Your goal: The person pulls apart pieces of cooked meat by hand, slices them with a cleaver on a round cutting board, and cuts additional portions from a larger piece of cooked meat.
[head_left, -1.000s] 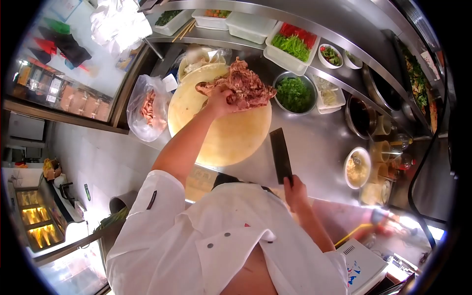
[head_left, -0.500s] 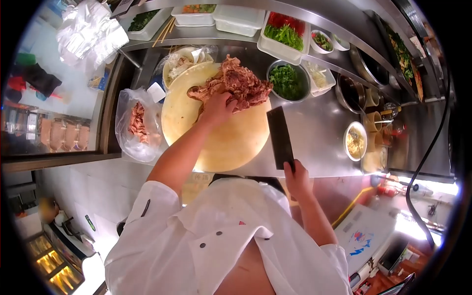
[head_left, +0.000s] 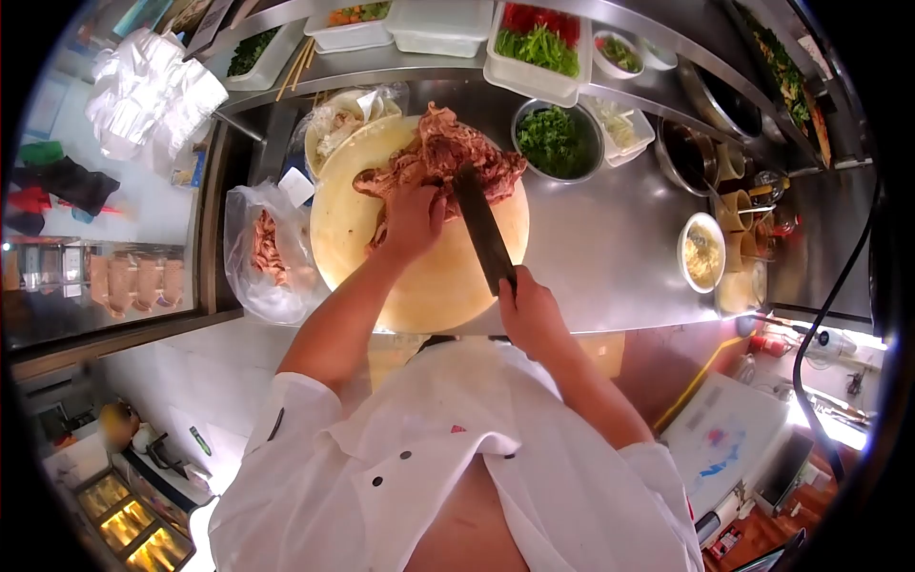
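While the right hand (head_left: 532, 313) grasps a cleaver (head_left: 483, 229), blade toward eleven o'clock, the left hand (head_left: 416, 214) lies on the meat (head_left: 444, 153), how tightly I cannot tell; it covers the round board (head_left: 434, 291) toward twelve, a metal bowl (head_left: 596, 154) beyond at two.

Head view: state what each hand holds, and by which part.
The right hand grips the cleaver by its handle. The left hand lies on the left part of the meat; whether it grips cannot be told.
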### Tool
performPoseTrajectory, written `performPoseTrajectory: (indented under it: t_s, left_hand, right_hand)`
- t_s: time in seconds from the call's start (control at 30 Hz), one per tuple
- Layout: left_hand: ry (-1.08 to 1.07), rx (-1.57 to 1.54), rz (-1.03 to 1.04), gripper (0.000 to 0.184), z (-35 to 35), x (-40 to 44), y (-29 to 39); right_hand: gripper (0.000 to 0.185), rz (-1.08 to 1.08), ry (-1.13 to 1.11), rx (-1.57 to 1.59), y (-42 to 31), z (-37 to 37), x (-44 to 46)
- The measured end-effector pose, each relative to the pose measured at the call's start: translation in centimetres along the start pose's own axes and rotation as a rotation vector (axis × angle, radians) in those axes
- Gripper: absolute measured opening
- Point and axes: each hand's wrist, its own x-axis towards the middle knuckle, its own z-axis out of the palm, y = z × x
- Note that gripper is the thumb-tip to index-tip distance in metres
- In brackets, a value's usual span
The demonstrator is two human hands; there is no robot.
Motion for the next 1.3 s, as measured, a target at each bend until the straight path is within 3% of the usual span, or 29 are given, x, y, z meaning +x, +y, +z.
performPoseTrajectory:
  t_s: [0.43,0.53,0.63,0.73,0.83,1.03,1.3]
  left_hand:
    - [-0.067,-0.02,0.07,0.019,-1.2,0.7,0.0]
    - [-0.321,0.055,0.05,0.018,-2.4,1.0,0.5]
    - [-0.075,0.057,0.238,0.021,-2.8,-0.8,1.3]
    - [0.047,-0.029,0.239,0.014,-2.9,-2.0,0.0]
    - [-0.146,0.041,0.207,0.026,-4.1,-3.6,-1.0]
    - [-0.019,0.195,0.455,0.029,-4.1,-5.9,-1.1]
    - [0.026,0.221,0.461,0.029,-4.4,-8.1,-0.9]
  right_hand:
    - [0.02,0.001,-0.012,-0.01,-0.3,2.6,2.4]
    - [0.019,-0.002,-0.001,-0.061,0.6,4.4,3.4]
    - [0.018,-0.042,0.043,-0.119,2.1,6.0,3.9]
    - [0.017,-0.096,0.087,-0.15,3.0,5.7,2.4]
    - [0.017,-0.135,0.126,-0.168,3.4,4.3,1.1]
    - [0.018,-0.15,0.029,-0.173,2.9,2.7,0.9]
    - [0.019,-0.205,-0.003,-0.363,4.6,3.4,3.4]
